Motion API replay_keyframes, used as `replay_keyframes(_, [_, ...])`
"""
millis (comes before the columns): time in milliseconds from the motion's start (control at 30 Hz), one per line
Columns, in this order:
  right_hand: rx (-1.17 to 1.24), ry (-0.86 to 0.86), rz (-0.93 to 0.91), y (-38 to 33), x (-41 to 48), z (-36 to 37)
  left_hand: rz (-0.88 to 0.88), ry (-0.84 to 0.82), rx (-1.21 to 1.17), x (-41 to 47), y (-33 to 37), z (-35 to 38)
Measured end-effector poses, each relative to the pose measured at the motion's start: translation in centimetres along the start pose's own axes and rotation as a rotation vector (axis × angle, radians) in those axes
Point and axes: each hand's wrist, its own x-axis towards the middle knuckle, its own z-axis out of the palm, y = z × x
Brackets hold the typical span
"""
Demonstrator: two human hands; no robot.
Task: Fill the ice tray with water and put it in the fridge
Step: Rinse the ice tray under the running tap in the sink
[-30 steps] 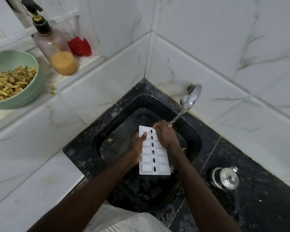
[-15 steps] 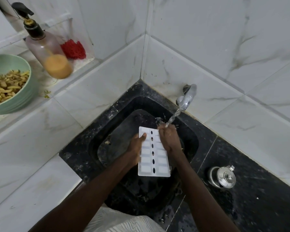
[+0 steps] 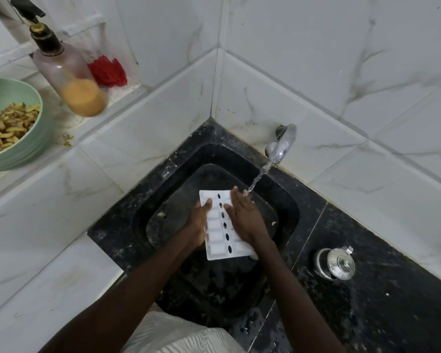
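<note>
step: filling | left hand (image 3: 198,219) grips edge of white plastic ice tray (image 3: 215,249) | right hand (image 3: 243,218) flat on tray, fingers straight | tip: keep tray level, slide empty cells under water stream (image 3: 259,177) from chrome tap (image 3: 282,146)

- No text, label, brand, number or sign can be read anywhere in view;
- the pump bottle (image 3: 68,77) on the ledge is blurred, so whether it carries any print cannot be told.
</note>
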Motion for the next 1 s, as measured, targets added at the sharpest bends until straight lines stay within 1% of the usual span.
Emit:
replay_keyframes(100, [-0.059, 0.041, 0.062, 0.5, 0.9, -0.9, 0.02, -0.059, 0.015, -0.4, -0.7, 1.0])
replay_keyframes(233, [-0.105, -0.008, -0.072, 0.3, -0.6, -1.1, 0.044, -0.022, -0.004, -0.1, -0.1, 0.8])
replay_keyframes(300, [-0.122, -0.003, -0.098, 0.8, -1.5, -1.3, 0.057, -0.02, -0.018, 0.0, 0.3, 0.6])
replay_keyframes(467, [-0.123, 0.065, 0.018, 1.8, -0.8, -1.7, 0.049, -0.046, -0.015, -0.4, -1.0, 2.1])
replay_keyframes(567, [-0.139, 0.037, -0.032, 1.2, -1.2, -1.8, 0.076, -0.041, -0.011, -0.1, -0.7, 1.9])
replay_keyframes(633, [-0.164, 0.048, -0.057, 1.4, -2.0, -2.0, 0.085, -0.025, -0.009, 0.1, 0.1, 1.5])
replay_keyframes(800, [-0.157, 0.087, 0.043, 1.9, -1.3, -2.5, 0.086, -0.04, 0.0, 0.3, -0.4, 2.3])
replay_keyframes(1000, [-0.181, 0.041, -0.046, 1.4, -3.0, -1.7, 0.087, -0.026, -0.012, 0.8, -0.5, 1.9])
